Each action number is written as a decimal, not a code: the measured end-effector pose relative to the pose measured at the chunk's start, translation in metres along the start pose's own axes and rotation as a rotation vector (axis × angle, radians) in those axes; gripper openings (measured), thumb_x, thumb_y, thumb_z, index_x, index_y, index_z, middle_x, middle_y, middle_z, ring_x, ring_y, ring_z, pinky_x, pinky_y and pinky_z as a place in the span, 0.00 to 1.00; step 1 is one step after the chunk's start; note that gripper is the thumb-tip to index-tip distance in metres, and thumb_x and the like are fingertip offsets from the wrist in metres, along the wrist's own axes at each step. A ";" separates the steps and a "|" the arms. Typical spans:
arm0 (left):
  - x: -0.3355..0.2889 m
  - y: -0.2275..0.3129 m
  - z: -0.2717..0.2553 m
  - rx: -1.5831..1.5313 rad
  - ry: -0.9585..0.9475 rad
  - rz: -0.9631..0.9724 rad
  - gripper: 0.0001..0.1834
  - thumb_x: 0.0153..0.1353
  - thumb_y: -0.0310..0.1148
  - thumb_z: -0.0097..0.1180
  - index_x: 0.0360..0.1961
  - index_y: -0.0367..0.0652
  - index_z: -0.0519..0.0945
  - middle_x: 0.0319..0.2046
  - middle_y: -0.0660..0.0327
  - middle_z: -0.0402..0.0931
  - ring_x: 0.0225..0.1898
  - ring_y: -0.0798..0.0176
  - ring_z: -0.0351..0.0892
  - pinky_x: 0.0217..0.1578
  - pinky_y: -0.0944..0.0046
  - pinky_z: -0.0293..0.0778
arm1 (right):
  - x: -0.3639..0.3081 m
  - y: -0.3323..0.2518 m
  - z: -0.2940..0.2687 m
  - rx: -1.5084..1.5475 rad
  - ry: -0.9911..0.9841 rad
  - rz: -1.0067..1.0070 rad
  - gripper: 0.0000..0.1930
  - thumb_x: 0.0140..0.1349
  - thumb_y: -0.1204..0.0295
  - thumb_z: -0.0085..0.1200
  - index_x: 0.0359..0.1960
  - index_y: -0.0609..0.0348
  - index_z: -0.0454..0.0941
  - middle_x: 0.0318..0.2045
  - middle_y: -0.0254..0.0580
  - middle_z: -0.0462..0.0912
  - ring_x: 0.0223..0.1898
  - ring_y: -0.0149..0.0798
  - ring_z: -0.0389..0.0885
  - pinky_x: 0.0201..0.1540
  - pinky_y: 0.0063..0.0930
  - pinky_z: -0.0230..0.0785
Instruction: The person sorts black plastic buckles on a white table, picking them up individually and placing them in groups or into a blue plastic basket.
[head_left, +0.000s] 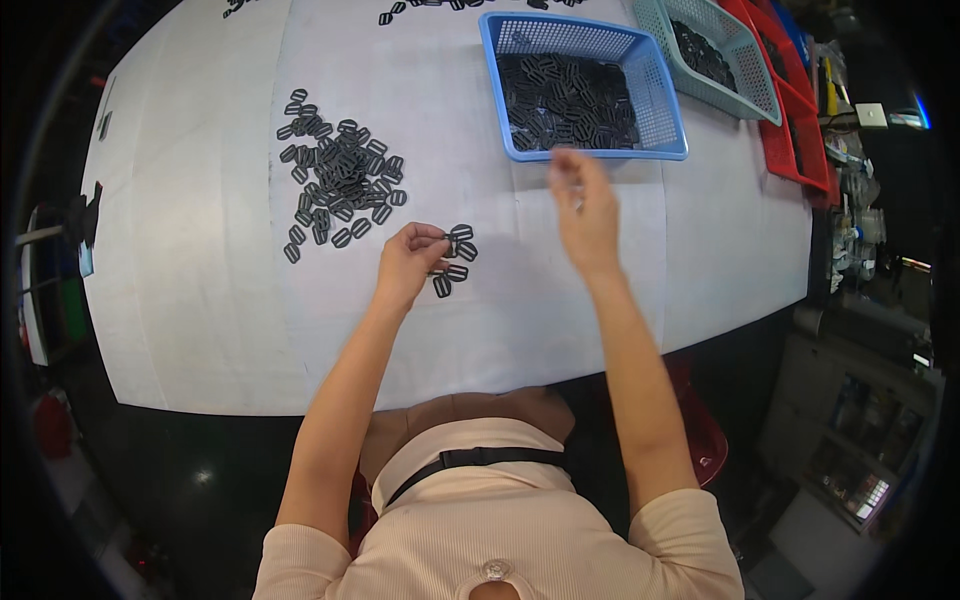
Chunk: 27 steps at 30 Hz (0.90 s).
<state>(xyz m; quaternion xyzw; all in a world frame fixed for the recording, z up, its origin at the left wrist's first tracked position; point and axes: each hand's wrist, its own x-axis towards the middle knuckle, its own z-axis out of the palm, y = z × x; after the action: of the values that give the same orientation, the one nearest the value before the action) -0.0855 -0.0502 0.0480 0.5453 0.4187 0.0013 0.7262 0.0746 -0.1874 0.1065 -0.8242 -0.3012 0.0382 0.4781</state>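
Over the white table, my left hand (408,262) is closed, its thumb and fingers pinching a black slide buckle at the edge of a small group of loose slide buckles (457,273). To the left of that hand lies a large heap of the same black slide buckles (345,175). My right hand (586,215) is at the near rim of a blue plastic basket (600,154). Motion smears its fingers, so what they hold, if anything, does not show. Inside the basket lie many more black slide buckles (565,95).
Beside the blue basket stands a pale green basket (755,100) with small dark parts in it. Red trays (795,150) line the table's right edge. More black pieces (450,4) lie along the far side of the white table (200,290). A red stool (705,440) shows below.
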 end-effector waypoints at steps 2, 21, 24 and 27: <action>-0.021 0.000 0.013 -0.273 -0.117 -0.011 0.07 0.52 0.24 0.53 0.34 0.37 0.72 0.30 0.62 0.74 0.31 0.71 0.75 0.32 0.73 0.74 | -0.052 -0.006 0.025 0.252 -0.151 0.280 0.13 0.58 0.68 0.47 0.43 0.60 0.69 0.39 0.44 0.75 0.38 0.35 0.75 0.35 0.23 0.67; 0.018 -0.019 0.021 0.946 0.326 0.697 0.08 0.48 0.29 0.56 0.31 0.39 0.76 0.24 0.59 0.76 0.27 0.60 0.76 0.30 0.64 0.70 | -0.086 0.014 -0.002 0.509 -0.204 0.899 0.20 0.63 0.58 0.37 0.21 0.62 0.67 0.11 0.37 0.69 0.10 0.29 0.68 0.14 0.18 0.61; 0.030 -0.022 0.025 1.166 0.323 0.735 0.10 0.46 0.29 0.57 0.32 0.39 0.75 0.22 0.59 0.76 0.23 0.57 0.75 0.28 0.63 0.71 | -0.086 0.012 0.000 0.661 -0.233 0.963 0.21 0.62 0.55 0.38 0.21 0.60 0.66 0.11 0.34 0.67 0.11 0.27 0.65 0.16 0.16 0.59; 0.035 -0.011 0.023 1.058 0.110 0.387 0.10 0.46 0.27 0.58 0.31 0.39 0.74 0.24 0.60 0.76 0.24 0.61 0.76 0.27 0.66 0.71 | -0.089 0.008 0.011 0.718 -0.178 0.905 0.20 0.63 0.56 0.38 0.25 0.62 0.69 0.15 0.34 0.68 0.13 0.26 0.66 0.19 0.15 0.60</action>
<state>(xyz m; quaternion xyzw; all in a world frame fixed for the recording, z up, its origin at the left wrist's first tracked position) -0.0543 -0.0566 0.0190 0.9010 0.2919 -0.0472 0.3174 0.0021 -0.2288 0.0742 -0.6509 0.0735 0.4075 0.6363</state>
